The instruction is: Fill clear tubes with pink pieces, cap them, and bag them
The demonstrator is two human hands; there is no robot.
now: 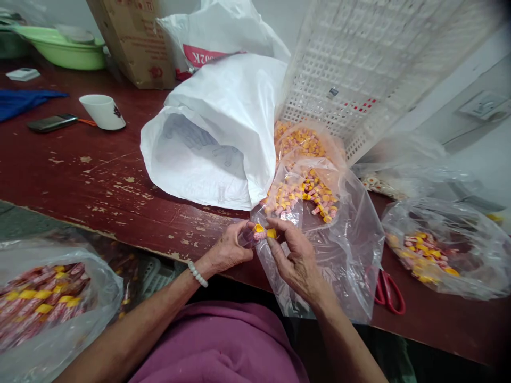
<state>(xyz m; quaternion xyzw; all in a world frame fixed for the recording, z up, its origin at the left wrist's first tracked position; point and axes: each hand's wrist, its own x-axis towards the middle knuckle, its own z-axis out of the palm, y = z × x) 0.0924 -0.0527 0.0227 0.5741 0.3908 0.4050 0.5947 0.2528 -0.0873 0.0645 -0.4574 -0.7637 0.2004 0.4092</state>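
Observation:
My left hand, a pale bead bracelet at its wrist, is closed around a clear, purplish plastic tube. A small pink-striped piece with a yellow rim sits at the tube's end. Between thumb and fingertips my right hand pinches a yellow cap, close beside that end; whether the two touch, I cannot tell. Beyond my hands, a clear plastic bag lies open on the table, with many small yellow-and-pink pieces in it.
A white sack lies open-mouthed on the red table. Behind the pieces leans a white plastic crate. Red scissors and another bag are right. A bag of yellow-topped tubes stands lower left; a cup and phone are farther back.

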